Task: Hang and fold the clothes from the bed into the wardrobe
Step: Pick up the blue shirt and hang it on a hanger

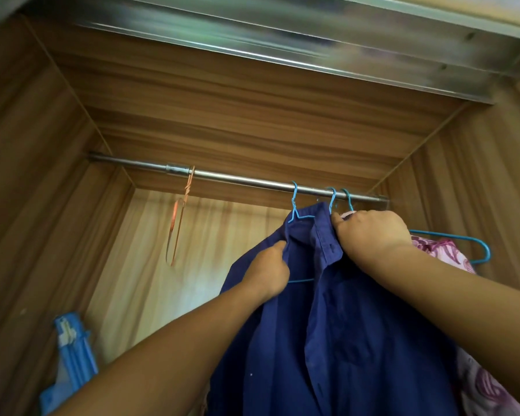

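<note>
At the wardrobe (42,175), my left hand (267,271) pinches the front edge of a navy shirt (357,340) while my right hand (370,232) grips its collar, the shirt draped on a blue wire hanger (294,205) hooked over the steel rail (240,178). A floral garment (442,250) hangs just beside it and an orange hanger (177,229) hangs bare; this shirt looks all but hung, though what remains on the bed, out of view, I cannot tell

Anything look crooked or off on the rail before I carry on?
Yes. The blue shirt sits askew: its blue hanger pokes out above the collar, which both the left hand and right hand grip. The orange hanger hangs empty, alone further left on the rail.
</note>
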